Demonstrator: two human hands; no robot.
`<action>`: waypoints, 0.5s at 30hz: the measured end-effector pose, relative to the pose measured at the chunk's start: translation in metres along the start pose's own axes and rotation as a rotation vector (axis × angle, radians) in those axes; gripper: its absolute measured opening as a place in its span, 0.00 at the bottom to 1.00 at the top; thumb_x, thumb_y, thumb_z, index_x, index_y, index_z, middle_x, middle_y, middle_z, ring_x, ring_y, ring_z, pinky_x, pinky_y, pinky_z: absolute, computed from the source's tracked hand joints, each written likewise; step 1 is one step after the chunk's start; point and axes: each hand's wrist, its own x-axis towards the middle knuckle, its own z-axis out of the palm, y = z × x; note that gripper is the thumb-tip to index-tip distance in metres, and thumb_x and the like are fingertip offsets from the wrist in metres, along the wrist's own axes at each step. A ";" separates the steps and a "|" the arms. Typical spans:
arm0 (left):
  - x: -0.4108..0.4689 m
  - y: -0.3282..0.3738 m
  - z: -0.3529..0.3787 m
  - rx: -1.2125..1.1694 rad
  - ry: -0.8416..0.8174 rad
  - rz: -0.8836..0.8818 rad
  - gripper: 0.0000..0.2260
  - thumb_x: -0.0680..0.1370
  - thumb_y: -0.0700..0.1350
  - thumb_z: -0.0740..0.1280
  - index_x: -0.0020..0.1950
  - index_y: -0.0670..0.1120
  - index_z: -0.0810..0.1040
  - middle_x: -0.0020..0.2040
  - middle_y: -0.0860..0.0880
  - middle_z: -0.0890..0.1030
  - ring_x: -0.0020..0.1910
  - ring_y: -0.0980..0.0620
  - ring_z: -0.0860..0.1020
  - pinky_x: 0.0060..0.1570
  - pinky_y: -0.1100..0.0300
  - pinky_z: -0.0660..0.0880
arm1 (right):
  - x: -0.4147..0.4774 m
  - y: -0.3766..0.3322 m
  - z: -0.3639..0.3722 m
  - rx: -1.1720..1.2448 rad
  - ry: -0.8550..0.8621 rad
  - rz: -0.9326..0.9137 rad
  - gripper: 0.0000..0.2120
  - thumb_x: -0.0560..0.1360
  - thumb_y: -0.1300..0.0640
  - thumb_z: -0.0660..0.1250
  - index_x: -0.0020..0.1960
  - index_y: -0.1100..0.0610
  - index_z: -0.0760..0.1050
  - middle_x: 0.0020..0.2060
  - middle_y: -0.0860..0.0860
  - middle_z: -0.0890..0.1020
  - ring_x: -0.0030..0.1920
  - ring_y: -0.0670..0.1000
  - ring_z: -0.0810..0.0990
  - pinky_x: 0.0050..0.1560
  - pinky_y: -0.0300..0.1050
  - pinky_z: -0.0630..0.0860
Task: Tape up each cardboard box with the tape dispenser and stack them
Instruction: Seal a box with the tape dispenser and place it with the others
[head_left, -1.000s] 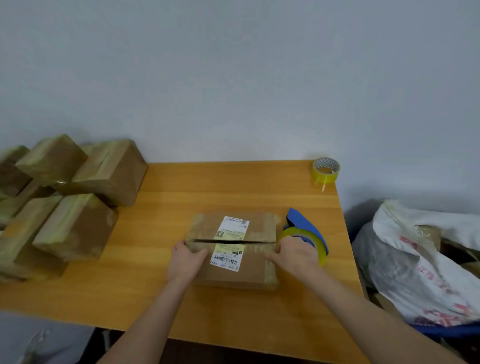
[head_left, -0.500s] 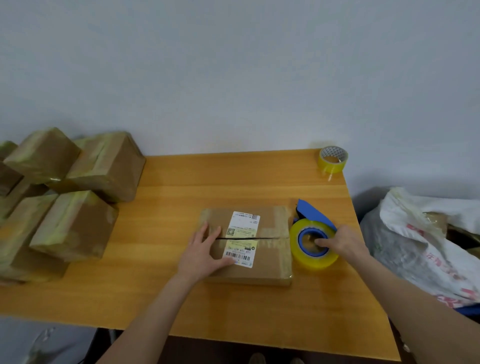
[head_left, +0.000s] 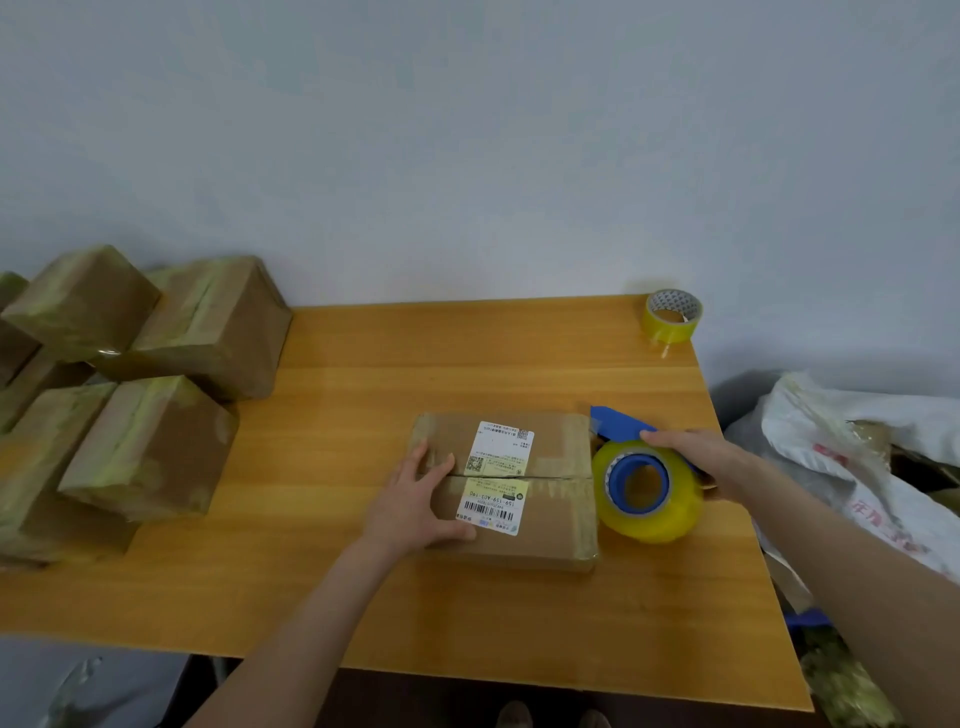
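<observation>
Head view: the right hand (head_left: 701, 457) is now gripping the dispenser (head_left: 644, 493), fingers curled over its blue frame. Half a second ago it was only reaching into the roll. The roll is now tilting up just beside the right end of the box (head_left: 545, 525). The left hand (head_left: 415, 499) is lying flat on the box's left end, fingers straight and spread across the seam, holding nothing. A second ago both hands were pressing the flaps together. The box is sitting mid-table with its seam untaped and the label split across it. Judging by this, taping is about to begin from the right end.

The wooden table (head_left: 467, 364) is standing against a pale wall (head_left: 467, 156). Taped boxes (head_left: 156, 441) are piling up at its left end. A spare roll (head_left: 672, 317) is sitting at the far right corner. A white bag (head_left: 857, 452) is slumping beside the table on the right.
</observation>
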 end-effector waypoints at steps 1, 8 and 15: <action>0.000 -0.001 -0.003 0.023 -0.043 0.010 0.51 0.62 0.67 0.75 0.78 0.58 0.52 0.79 0.52 0.39 0.78 0.48 0.47 0.72 0.46 0.61 | -0.001 0.000 -0.001 0.020 -0.041 -0.009 0.25 0.69 0.46 0.77 0.58 0.60 0.76 0.46 0.57 0.84 0.44 0.57 0.83 0.38 0.49 0.79; -0.008 0.002 -0.011 0.085 -0.066 0.030 0.52 0.62 0.65 0.76 0.79 0.56 0.51 0.79 0.49 0.38 0.78 0.47 0.49 0.72 0.48 0.61 | -0.020 -0.001 0.000 -0.091 -0.004 -0.158 0.24 0.66 0.55 0.78 0.58 0.60 0.74 0.48 0.56 0.82 0.47 0.57 0.82 0.45 0.52 0.80; -0.013 0.028 0.003 0.094 -0.010 0.022 0.44 0.66 0.63 0.74 0.77 0.57 0.57 0.79 0.51 0.43 0.76 0.47 0.57 0.67 0.50 0.68 | -0.086 -0.054 -0.031 -0.242 -0.005 -0.545 0.25 0.63 0.59 0.77 0.57 0.50 0.73 0.51 0.52 0.79 0.48 0.52 0.80 0.42 0.44 0.75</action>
